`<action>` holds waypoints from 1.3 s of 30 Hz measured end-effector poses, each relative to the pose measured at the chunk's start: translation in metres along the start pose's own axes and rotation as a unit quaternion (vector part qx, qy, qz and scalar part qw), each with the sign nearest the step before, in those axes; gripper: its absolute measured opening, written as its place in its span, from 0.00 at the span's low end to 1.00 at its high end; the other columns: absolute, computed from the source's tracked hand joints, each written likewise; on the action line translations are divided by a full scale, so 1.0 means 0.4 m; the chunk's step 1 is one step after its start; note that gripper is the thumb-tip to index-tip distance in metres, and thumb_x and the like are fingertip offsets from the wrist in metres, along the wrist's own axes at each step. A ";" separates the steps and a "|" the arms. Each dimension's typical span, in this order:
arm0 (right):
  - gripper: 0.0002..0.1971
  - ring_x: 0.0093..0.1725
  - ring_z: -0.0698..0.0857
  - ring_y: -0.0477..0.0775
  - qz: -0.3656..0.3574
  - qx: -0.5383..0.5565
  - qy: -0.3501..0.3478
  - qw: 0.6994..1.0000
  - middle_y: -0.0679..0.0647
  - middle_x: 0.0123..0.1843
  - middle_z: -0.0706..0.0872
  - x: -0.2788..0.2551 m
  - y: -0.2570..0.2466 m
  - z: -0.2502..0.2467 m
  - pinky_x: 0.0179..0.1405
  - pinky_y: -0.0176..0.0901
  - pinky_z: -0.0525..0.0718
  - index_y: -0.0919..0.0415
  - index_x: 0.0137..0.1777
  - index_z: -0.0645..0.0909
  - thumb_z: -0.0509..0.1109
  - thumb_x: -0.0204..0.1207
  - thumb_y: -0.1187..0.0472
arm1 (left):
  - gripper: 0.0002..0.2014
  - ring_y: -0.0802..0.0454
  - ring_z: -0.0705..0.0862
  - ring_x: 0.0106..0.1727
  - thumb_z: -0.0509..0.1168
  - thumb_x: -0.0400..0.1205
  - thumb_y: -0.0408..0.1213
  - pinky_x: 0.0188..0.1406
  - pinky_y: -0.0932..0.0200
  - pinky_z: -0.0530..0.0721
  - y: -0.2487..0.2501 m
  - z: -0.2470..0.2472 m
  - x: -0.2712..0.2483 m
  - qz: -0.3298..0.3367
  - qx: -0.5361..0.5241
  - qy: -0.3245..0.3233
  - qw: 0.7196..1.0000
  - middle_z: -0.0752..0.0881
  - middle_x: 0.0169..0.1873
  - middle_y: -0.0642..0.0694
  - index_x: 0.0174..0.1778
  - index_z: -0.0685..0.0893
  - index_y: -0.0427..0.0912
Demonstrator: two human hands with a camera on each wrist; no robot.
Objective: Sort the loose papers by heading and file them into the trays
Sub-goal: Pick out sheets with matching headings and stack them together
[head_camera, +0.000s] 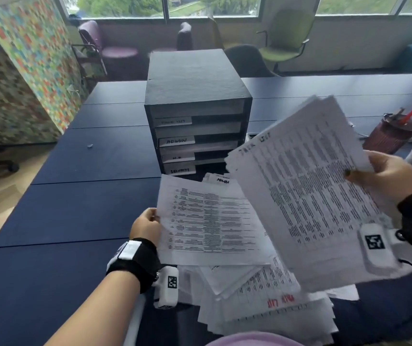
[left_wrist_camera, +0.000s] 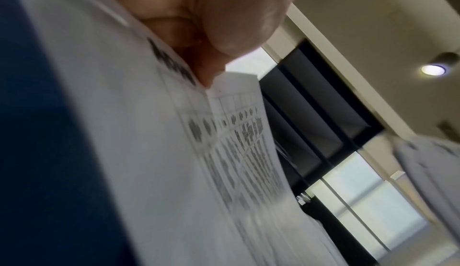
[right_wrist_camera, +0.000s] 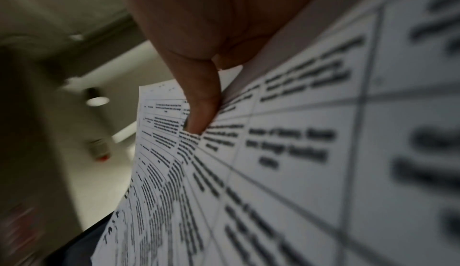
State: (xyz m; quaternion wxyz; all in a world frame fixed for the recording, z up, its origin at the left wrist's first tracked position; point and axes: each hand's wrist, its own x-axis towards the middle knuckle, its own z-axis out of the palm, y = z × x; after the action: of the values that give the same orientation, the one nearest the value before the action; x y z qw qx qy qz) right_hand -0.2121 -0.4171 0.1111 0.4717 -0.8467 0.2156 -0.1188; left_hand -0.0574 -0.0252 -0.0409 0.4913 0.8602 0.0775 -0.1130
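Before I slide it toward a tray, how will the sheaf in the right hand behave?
Probably floppy: the right hand pinches the sheaf at one edge only, and its far corners already splay apart. The sheets look loose, with no clip in sight, so they may fan or slip. It should be light, since one thumb holds it.

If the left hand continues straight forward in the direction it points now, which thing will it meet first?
Probably the tray cabinet. The left hand, pinching a sheet by its edge, points forward and slightly right toward the cabinet's lowest labelled trays; only bare table seems between, though depth is unclear.
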 end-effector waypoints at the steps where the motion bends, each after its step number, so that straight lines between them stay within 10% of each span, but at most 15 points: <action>1: 0.10 0.31 0.83 0.37 -0.021 -0.043 -0.023 0.999 0.50 0.39 0.89 0.000 -0.039 0.011 0.34 0.25 0.80 0.53 0.48 0.84 0.72 0.73 0.69 | 0.10 0.47 0.82 0.35 0.57 0.82 0.30 0.31 0.61 0.78 0.004 0.016 0.000 0.007 0.026 -0.026 0.999 0.86 0.37 0.48 0.45 0.82 0.48; 4: 0.08 0.34 0.84 0.51 -0.076 -0.220 -0.054 0.971 0.51 0.34 0.87 0.002 -0.127 0.055 0.38 0.43 0.79 0.46 0.42 0.83 0.74 0.72 0.62 | 0.08 0.51 0.84 0.41 0.62 0.81 0.31 0.39 0.60 0.80 0.013 0.054 0.005 0.029 0.109 -0.080 0.990 0.88 0.47 0.47 0.49 0.82 0.48; 9: 0.05 0.32 0.79 0.49 -0.133 -0.355 -0.089 0.921 0.46 0.31 0.83 -0.008 -0.214 0.153 0.33 0.41 0.75 0.46 0.44 0.80 0.72 0.75 0.58 | 0.33 0.56 0.77 0.60 0.73 0.76 0.41 0.61 0.59 0.77 0.117 0.036 -0.016 0.143 0.008 -0.058 0.988 0.75 0.63 0.54 0.75 0.69 0.51; 14: 0.04 0.40 0.78 0.53 -0.206 -0.414 -0.121 0.878 0.46 0.35 0.80 -0.025 -0.250 0.250 0.40 0.43 0.76 0.47 0.50 0.78 0.68 0.77 0.52 | 0.23 0.49 0.87 0.55 0.77 0.69 0.27 0.56 0.51 0.85 0.220 -0.009 -0.062 0.183 -0.221 -0.136 0.948 0.90 0.51 0.49 0.55 0.84 0.54; 19: 0.12 0.42 0.76 0.52 -0.130 -0.410 -0.138 0.892 0.45 0.38 0.79 -0.030 -0.212 0.245 0.42 0.42 0.74 0.45 0.52 0.78 0.71 0.71 0.45 | 0.16 0.59 0.88 0.43 0.72 0.72 0.20 0.46 0.64 0.86 0.192 0.000 -0.065 0.132 -0.256 -0.125 0.949 0.91 0.39 0.54 0.46 0.86 0.47; 28: 0.13 0.35 0.86 0.40 0.007 -0.070 -0.053 0.996 0.46 0.39 0.91 -0.114 -0.016 0.054 0.41 0.33 0.83 0.49 0.46 0.86 0.81 0.63 0.63 | 0.16 0.59 0.89 0.47 0.73 0.74 0.25 0.43 0.70 0.85 0.166 0.020 -0.067 0.116 -0.276 -0.167 0.939 0.92 0.46 0.53 0.54 0.85 0.47; 39: 0.13 0.34 0.86 0.32 0.021 0.227 0.101 0.968 0.35 0.34 0.89 -0.144 0.062 0.185 0.33 0.20 0.79 0.57 0.49 0.81 0.69 0.73 0.75 | 0.15 0.48 0.88 0.55 0.73 0.74 0.29 0.57 0.50 0.83 0.159 0.020 -0.062 0.117 -0.340 -0.134 0.923 0.90 0.51 0.47 0.56 0.84 0.43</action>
State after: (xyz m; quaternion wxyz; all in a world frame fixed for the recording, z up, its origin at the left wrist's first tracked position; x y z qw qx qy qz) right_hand -0.2390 -0.3457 0.0512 0.6301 -0.6962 0.2474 -0.2391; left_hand -0.0668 -0.0647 0.0148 0.7695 0.6213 -0.0571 -0.1360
